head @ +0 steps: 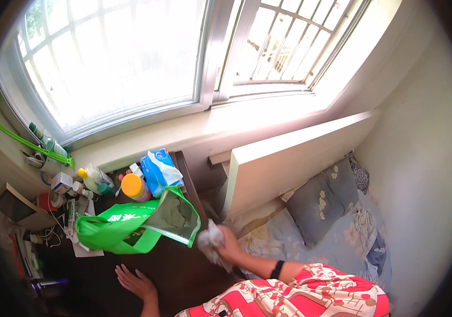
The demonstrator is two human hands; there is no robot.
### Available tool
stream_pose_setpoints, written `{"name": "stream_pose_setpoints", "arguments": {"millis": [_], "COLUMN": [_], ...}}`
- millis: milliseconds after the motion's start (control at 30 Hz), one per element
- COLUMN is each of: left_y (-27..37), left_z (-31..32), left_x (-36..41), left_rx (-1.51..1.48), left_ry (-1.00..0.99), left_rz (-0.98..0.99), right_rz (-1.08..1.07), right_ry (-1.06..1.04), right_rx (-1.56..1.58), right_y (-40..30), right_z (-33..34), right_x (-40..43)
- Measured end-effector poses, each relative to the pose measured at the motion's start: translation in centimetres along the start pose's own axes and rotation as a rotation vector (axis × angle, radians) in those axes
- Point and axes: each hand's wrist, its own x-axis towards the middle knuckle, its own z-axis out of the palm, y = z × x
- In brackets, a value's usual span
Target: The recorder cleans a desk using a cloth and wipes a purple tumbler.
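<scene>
My right hand [228, 245] grips a crumpled grey-white cloth [210, 237] at the right edge of a dark brown desk [174, 273]. On or just above the desktop, my left hand [138, 283] holds nothing, its fingers spread; I cannot tell whether it touches the wood. Beyond both hands lies a green bag [111, 233] with white printing. Its open mouth faces right and shows a grey lining [172, 216]. The part of the cloth inside my right fist is hidden.
Behind the bag stand a jar with an orange lid [131, 185], a blue tissue pack [158, 170] and several bottles [91, 178]. A green fly swatter [37, 148] leans at the left. Right of the desk are a white headboard [289, 158] and a bed with a grey pillow [325, 202].
</scene>
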Motion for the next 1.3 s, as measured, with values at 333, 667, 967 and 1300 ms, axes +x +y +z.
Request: {"name": "stream_pose_setpoints", "arguments": {"millis": [333, 667, 967, 1300], "left_y": [-0.3, 0.1, 0.6, 0.9], "left_z": [0.3, -0.6, -0.9, -0.9], "left_x": [0.1, -0.1, 0.5, 0.5], "left_rx": [-0.025, -0.027, -0.077, -0.061], "left_ry": [0.018, -0.04, -0.021, -0.017], "left_rz": [0.017, -0.016, -0.003, 0.031], "right_rz": [0.284, 0.181, 0.176, 0.206], "right_ry": [-0.214, 0.055, -0.218, -0.059], "right_rx": [0.314, 0.14, 0.523, 0.274], "right_y": [-4.9, 0.2, -2.8, 4.4], "right_z": [-2.3, 1.7, -2.3, 1.2], "right_x": [-2.4, 4.5, -7.3, 3.2]}}
